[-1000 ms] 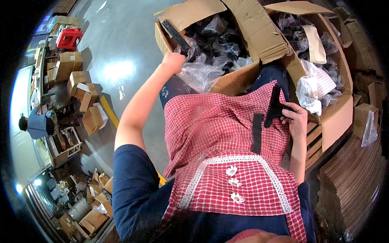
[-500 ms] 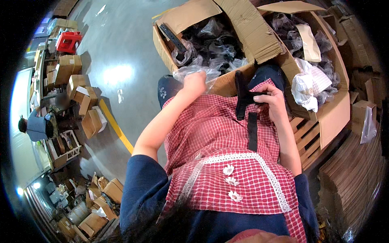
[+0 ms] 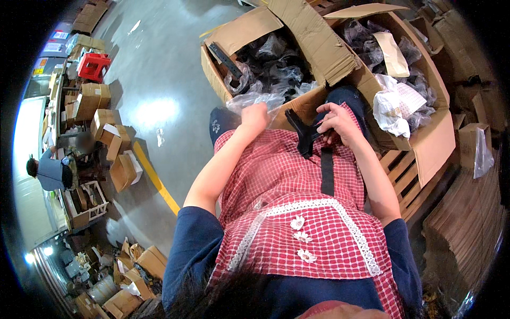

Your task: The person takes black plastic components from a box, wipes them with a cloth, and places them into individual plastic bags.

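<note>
My left hand [image 3: 255, 118] is closed on a clear plastic bag [image 3: 245, 101] at the near edge of an open cardboard box [image 3: 215, 72]. A black, branched part [image 3: 304, 135] is held in the fingers of my right hand [image 3: 340, 123], above my lap. Its exact kind I cannot make out. Below it, a black strap [image 3: 326, 173] lies on my red checked apron [image 3: 287, 175]. The box in front of me holds several dark items [image 3: 271, 66] in clear bags, with a long black bar [image 3: 225, 59] leaning at its left side.
Right of this box, a second open carton [image 3: 438, 127] holds bagged dark items and a crumpled white bag [image 3: 392, 109]; a wooden pallet [image 3: 401, 173] shows beneath. Flattened cardboard [image 3: 462, 212] is stacked at right. Far left are cartons [image 3: 93, 101], a red stool [image 3: 94, 66] and another person [image 3: 51, 171].
The black part has tilted and shifted left in my right hand, whose fingers have moved. My left hand remains on the plastic bag. The view has shifted slightly.
</note>
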Motion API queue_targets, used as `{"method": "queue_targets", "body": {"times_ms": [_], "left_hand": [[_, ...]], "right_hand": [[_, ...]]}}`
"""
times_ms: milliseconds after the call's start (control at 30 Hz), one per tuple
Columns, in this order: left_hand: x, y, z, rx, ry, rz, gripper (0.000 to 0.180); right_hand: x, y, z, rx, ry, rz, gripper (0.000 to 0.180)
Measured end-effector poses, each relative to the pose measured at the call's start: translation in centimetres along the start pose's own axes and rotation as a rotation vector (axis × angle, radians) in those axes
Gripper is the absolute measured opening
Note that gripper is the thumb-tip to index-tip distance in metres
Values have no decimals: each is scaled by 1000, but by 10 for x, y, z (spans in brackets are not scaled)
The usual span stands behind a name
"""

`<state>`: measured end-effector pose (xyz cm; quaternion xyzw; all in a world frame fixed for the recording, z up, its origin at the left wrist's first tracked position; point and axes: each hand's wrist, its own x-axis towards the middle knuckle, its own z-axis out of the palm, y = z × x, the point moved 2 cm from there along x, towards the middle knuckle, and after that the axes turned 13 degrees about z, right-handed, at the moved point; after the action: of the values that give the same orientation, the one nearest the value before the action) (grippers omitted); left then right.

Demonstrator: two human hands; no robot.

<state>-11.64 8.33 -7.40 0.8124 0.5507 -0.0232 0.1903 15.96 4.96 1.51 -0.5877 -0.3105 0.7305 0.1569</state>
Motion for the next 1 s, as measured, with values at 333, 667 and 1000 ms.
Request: {"method": "queue_targets", "body": {"times_ms": [333, 667, 1000], "left_hand": [[3, -15, 15, 69, 46, 22, 26], [-45, 53, -62, 69, 649, 409, 11], [-45, 94, -57, -327, 756, 436, 17]], "right_hand": [[20, -1, 12, 26, 8, -58, 66], [44, 8, -15, -363, 343, -136, 81], [39, 14, -22, 504, 198, -245, 45]]}}
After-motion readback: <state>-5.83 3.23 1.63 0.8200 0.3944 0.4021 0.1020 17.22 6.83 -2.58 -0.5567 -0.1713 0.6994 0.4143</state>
